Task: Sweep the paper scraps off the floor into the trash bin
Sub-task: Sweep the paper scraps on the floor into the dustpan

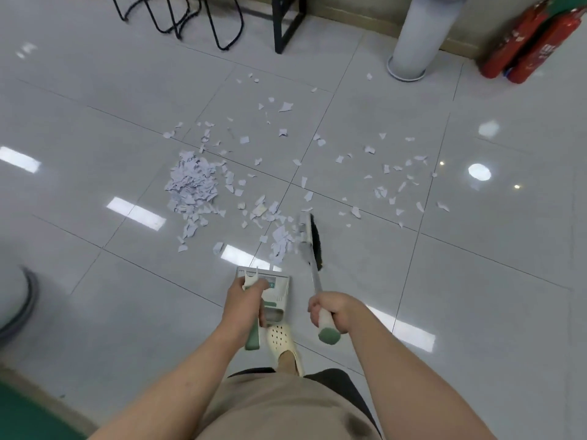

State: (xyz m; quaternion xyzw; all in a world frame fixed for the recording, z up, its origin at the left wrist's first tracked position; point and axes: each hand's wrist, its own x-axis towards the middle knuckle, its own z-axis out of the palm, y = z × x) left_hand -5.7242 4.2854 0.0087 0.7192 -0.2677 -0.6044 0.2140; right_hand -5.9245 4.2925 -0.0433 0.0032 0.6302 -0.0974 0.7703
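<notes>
White paper scraps lie scattered over the grey tiled floor, with a dense pile (192, 185) at centre left and loose scraps (390, 182) spread to the right. My right hand (332, 311) grips the white, green-tipped handle of a broom, whose dark bristle head (313, 241) rests on the floor among scraps. My left hand (244, 303) grips the handle of a white and green dustpan (274, 289), which stands just in front of my foot. No trash bin is clearly identifiable.
A tall white cylinder (419, 36) stands at the back right by the wall. Two red fire extinguishers (524, 49) lean in the far right corner. Black chair and table legs (222, 23) stand at the back left. A grey curved object (25, 300) sits at the left edge.
</notes>
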